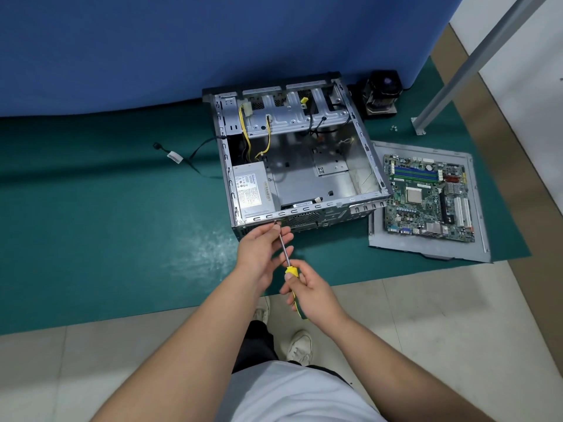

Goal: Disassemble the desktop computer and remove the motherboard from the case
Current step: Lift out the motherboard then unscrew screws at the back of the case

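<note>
The green mat on the floor carries everything; its right edge ends at the tiles. The open computer case lies on its side near the mat's middle, its rear wall towards the person. The motherboard is already out of the case and rests on the grey side panel at the mat's right edge, just beside the case. Being bare and face up, it could be scratched or knocked if the case is dragged or tipped that way.

The power supply sits in the case's near left corner, and its yellow cables run up to the drive bay; were the unit freed and pulled, these cables could snag. A black cable trails out across the mat to the left and could catch a foot or sleeve.

The left hand has its fingers pinching the shaft of the screwdriver close to the tip, which meets a screw on the case's near top edge. The right hand is curled round the yellow handle. Judged from this, the tip could slip off the screw head and jab the left fingers or round out the head if the shaft tilts. Once loose, the screw could drop and roll off unseen; two small screws already lie at the mat's far right corner.
</note>
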Available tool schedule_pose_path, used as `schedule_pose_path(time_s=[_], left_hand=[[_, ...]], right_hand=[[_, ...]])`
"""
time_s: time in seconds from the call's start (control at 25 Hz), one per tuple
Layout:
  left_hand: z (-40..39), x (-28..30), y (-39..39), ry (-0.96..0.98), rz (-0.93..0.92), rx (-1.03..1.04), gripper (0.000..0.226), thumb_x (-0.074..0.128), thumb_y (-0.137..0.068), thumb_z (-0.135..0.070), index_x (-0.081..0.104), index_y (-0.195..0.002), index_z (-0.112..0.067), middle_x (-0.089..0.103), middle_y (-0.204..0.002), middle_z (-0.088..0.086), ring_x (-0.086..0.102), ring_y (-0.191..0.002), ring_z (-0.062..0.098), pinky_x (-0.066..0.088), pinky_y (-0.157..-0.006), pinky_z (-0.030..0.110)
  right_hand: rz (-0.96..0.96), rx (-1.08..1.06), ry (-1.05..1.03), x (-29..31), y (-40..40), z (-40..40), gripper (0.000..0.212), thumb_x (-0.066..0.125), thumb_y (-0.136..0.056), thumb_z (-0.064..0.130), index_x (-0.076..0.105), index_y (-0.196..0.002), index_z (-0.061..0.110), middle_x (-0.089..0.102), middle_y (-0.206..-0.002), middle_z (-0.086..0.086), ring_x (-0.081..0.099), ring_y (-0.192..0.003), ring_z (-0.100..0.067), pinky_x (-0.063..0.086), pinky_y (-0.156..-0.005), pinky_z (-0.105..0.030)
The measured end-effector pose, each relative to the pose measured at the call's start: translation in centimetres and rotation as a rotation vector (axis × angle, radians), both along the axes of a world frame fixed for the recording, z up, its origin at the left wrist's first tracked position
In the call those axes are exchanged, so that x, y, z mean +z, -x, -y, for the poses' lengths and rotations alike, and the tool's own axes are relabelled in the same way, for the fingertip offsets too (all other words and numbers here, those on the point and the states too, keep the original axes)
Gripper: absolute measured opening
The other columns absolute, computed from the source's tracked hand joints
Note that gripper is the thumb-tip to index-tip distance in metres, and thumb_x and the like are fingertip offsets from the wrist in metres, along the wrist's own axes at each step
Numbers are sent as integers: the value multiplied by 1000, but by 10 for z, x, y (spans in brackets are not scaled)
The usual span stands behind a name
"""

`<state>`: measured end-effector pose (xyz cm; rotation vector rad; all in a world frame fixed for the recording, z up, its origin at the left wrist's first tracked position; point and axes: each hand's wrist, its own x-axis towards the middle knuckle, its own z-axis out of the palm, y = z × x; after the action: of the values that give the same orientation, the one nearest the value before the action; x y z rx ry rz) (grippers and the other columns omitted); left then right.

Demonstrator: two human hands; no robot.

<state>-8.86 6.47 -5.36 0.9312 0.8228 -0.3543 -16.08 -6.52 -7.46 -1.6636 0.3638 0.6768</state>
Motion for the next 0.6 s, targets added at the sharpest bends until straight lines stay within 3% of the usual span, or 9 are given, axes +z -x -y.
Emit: schedule_pose_path(time_s=[0.24, 0.36, 0.44, 0.6], left_hand=[[1, 2, -2, 16, -24, 2, 17, 60, -101, -8, 64, -117, -5, 79, -101, 10, 77, -94, 21, 63, -72, 35], [2, 3, -4, -5, -29, -6, 16, 57, -103, -10, 64, -117, -5, 79, -99, 11, 77, -93, 23, 63, -75, 36], [3, 2, -6, -71, -42, -20, 14, 57, -103, -12, 67, -112, -7, 79, -95, 11, 78, -87, 22, 63, -75, 36], [8, -1, 0, -295, -50, -87, 11, 77, -90, -13, 71, -98, -9, 73, -85, 10, 69, -71, 22, 63, -71, 37]], right_hand=[[56, -70, 56, 7, 4, -3, 22, 58, -102, 25, 63, -113, 44, 74, -80, 2, 62, -60, -11, 55, -57, -29], [160, -10, 313, 15, 3, -7, 17, 62, -96, 37, 64, -112, 40, 75, -82, 7, 70, -69, -17, 59, -66, -37], [233, 65, 549, 20, 2, -11, 24, 60, -93, 46, 62, -115, 35, 74, -85, 6, 69, -78, -22, 55, -69, -38], [298, 142, 800, 26, 3, -15, 24, 57, -95, 45, 58, -115, 33, 72, -88, -1, 66, -83, -33, 50, -65, -38]])
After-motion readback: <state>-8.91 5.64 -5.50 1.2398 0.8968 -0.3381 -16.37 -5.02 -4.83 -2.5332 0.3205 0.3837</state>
